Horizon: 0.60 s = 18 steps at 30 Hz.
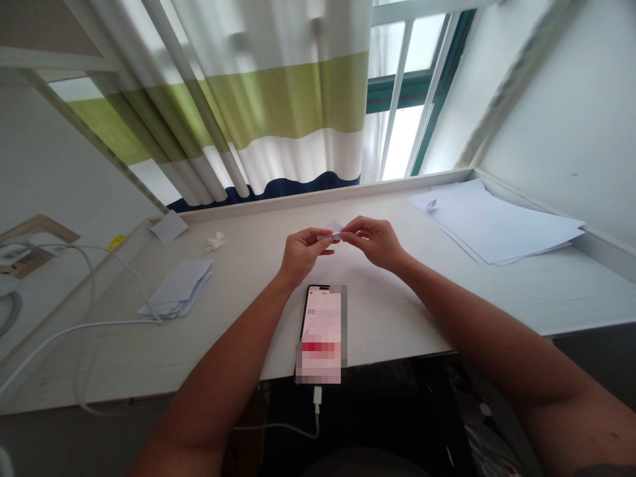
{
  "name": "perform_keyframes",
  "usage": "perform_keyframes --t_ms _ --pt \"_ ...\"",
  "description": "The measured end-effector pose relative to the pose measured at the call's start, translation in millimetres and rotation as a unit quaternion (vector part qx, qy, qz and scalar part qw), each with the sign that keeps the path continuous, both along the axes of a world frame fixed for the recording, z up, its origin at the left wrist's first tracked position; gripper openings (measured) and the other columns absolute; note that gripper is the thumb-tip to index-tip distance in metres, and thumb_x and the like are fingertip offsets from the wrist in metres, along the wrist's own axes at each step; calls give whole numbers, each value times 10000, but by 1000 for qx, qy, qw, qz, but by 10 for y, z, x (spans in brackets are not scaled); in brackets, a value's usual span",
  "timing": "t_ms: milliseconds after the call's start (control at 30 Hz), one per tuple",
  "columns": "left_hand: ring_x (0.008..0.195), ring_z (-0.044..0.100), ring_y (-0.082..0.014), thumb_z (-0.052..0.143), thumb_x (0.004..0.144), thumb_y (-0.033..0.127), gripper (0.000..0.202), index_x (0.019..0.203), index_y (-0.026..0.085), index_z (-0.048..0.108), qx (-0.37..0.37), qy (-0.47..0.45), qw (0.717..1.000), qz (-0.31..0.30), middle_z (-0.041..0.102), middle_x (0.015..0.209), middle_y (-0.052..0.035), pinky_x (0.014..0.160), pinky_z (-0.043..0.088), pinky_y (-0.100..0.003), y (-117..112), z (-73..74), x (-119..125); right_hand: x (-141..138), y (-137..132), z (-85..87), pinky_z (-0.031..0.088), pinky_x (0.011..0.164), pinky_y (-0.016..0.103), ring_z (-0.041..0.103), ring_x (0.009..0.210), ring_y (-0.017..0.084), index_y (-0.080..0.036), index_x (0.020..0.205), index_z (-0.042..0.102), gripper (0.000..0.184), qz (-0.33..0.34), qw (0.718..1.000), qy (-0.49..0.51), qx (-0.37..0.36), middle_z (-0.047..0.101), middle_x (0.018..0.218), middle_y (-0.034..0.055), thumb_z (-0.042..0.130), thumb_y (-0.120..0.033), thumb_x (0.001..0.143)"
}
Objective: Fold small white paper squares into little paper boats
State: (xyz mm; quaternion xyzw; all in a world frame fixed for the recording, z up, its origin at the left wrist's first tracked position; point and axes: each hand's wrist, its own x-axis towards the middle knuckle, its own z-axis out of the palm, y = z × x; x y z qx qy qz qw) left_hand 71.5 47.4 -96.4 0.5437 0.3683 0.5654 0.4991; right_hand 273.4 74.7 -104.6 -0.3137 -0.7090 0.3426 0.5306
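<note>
Both my hands meet above the middle of the white desk (397, 311). Between them is a small folded piece of white paper (334, 228). My left hand (302, 250) pinches its left end with fingers closed. My right hand (373, 240) pinches its right end, also closed. The paper is held a little above the desk surface. Just below my hands a phone (322, 334) lies flat on the desk with its screen lit.
A stack of white sheets (497, 225) lies at the right. A smaller pile of paper pieces (179, 286) lies at the left, with a single square (169, 226) and a crumpled scrap (215, 241) behind it. White cables (99, 324) run along the left. A striped curtain (258, 106) hangs behind.
</note>
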Motion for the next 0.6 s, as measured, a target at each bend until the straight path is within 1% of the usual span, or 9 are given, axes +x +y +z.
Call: perform_keyframes --t_ms 167,300,400,500,600 --pt "877 809 -233 992 693 444 389 889 151 829 -6 -6 1000 16 831 888 -81 818 697 -402 35 -18 -14 5 -3 3 651 834 456 787 848 252 -221 949 825 446 -8 1000 -12 -13 835 925 78 866 -648 827" --pt "848 795 -214 1001 678 458 395 861 156 824 -1 -6 1000 29 818 863 -65 853 701 -419 60 -18 -34 17 3 11 650 876 467 794 876 259 -222 916 823 452 0 1000 -9 -21 836 922 77 870 -659 811" --pt "826 782 -200 998 684 462 395 846 150 817 6 -3 1000 29 807 843 -55 872 701 -428 66 -20 -36 35 21 13 637 844 445 775 845 246 -217 883 825 439 2 999 -11 -36 830 895 74 863 -650 824" --pt "806 779 -198 993 689 475 406 831 146 803 17 -1 999 31 800 824 -53 864 698 -427 75 -35 -29 47 44 11 624 809 422 754 806 228 -204 859 824 473 6 998 -11 -61 823 853 72 858 -674 814" --pt "811 788 -207 989 699 467 414 887 155 793 23 7 999 31 814 850 -55 828 693 -412 84 -51 -23 40 52 11 631 817 412 766 816 226 -185 852 817 512 35 994 9 -100 822 840 83 877 -688 783"
